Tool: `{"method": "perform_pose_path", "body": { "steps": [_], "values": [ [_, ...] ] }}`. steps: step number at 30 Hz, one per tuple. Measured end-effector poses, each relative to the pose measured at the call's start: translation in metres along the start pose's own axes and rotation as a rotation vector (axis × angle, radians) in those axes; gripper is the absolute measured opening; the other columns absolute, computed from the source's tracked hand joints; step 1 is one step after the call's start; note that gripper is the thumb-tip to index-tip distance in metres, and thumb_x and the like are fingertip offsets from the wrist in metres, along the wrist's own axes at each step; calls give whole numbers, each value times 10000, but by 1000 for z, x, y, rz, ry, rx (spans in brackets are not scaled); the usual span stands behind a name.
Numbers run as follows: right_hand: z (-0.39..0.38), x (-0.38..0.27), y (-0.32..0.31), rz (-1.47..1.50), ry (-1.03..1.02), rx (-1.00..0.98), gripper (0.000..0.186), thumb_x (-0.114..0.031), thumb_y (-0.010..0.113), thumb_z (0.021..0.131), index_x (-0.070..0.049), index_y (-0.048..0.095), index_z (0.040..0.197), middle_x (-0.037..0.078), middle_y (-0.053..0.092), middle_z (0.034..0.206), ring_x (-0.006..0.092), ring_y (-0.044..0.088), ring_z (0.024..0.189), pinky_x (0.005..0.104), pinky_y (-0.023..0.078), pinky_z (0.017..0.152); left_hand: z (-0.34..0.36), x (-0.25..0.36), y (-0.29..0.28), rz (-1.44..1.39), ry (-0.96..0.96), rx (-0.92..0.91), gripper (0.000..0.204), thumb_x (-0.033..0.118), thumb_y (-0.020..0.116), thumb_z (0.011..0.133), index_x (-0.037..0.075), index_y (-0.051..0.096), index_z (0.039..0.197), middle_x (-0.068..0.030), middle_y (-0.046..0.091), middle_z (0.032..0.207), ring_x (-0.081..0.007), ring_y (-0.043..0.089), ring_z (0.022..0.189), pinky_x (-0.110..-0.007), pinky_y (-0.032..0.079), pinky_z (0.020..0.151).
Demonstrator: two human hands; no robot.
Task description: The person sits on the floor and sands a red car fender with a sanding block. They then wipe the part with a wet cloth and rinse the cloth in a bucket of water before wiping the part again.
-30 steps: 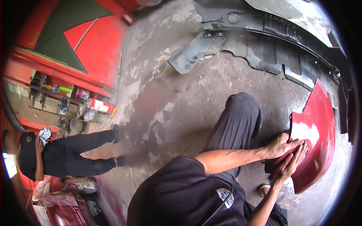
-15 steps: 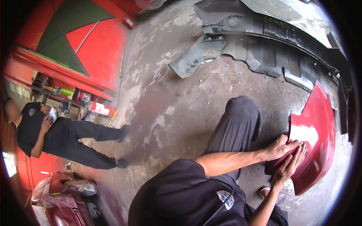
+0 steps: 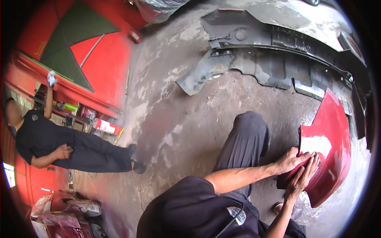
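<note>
A glossy red car body panel [image 3: 335, 158], curved like a bumper piece, stands at the right with a bright white patch [image 3: 315, 145] on it. At its near edge, my left hand [image 3: 289, 162] is closed around the border, the thumb reaching over the red face. My right hand [image 3: 302, 178] lies just below, fingers together and pressed against the panel. A small yellow-and-dark pad [image 3: 314, 154] shows at its fingertips beside the white patch; most of it is hidden under the fingers.
Grey bumper covers [image 3: 262, 59] lie on the stained concrete floor [image 3: 166, 131] beyond my knee [image 3: 248, 131]. At the left, a co-worker [image 3: 51, 139] in dark clothes stands by a red vehicle panel [image 3: 107, 51]. A red fire extinguisher [image 3: 106, 127] and a partly covered red car part [image 3: 59, 214] are nearby.
The co-worker has raised one arm with a white cloth to the red vehicle and lowered the other hand. My view has shifted slightly; my hands stay at the same part of the panel.
</note>
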State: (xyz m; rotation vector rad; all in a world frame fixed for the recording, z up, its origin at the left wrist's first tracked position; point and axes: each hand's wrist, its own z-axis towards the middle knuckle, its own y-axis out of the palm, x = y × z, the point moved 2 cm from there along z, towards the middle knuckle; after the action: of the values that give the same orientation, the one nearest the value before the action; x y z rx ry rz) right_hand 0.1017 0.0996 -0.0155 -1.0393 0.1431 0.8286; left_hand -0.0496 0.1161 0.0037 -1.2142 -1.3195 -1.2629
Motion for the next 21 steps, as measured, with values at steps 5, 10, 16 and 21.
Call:
{"method": "perform_pose_path", "body": {
  "steps": [5, 10, 16, 21],
  "values": [
    [-1, 0, 0, 21, 34, -11, 513, -231, 378, 1119, -1, 397, 1577, 185, 363, 1659, 371, 263, 1571, 524, 147, 1276, -3, 5, 7, -141, 122, 43, 546, 493, 593, 1057, -39, 713, 1065, 41, 608, 793, -42, 480, 788, -302, 445, 642],
    [1, -2, -4, 31, 35, 14, 497, -202, 412, 1111, 12, 423, 1559, 178, 390, 1647, 349, 286, 1565, 498, 148, 1282, -1, 1, 8, -188, 89, -28, 538, 488, 617, 1047, -37, 718, 1101, 20, 660, 859, -37, 516, 845, -291, 474, 698],
    [0, -2, -4, 28, 20, 28, 498, -201, 412, 1110, 8, 422, 1562, 183, 393, 1644, 356, 284, 1565, 498, 153, 1281, -3, 2, 5, -170, 34, -95, 552, 478, 645, 1032, -34, 708, 1229, -33, 729, 1050, -53, 575, 989, -280, 496, 852],
    [-3, -10, 2, 67, 31, 19, 509, -232, 368, 1117, -5, 406, 1571, 187, 384, 1648, 382, 265, 1568, 542, 154, 1272, -18, 10, -6, -194, 114, -92, 563, 462, 688, 1004, -39, 697, 1263, -76, 744, 1169, -93, 613, 1097, -297, 501, 931]
  ]
}}
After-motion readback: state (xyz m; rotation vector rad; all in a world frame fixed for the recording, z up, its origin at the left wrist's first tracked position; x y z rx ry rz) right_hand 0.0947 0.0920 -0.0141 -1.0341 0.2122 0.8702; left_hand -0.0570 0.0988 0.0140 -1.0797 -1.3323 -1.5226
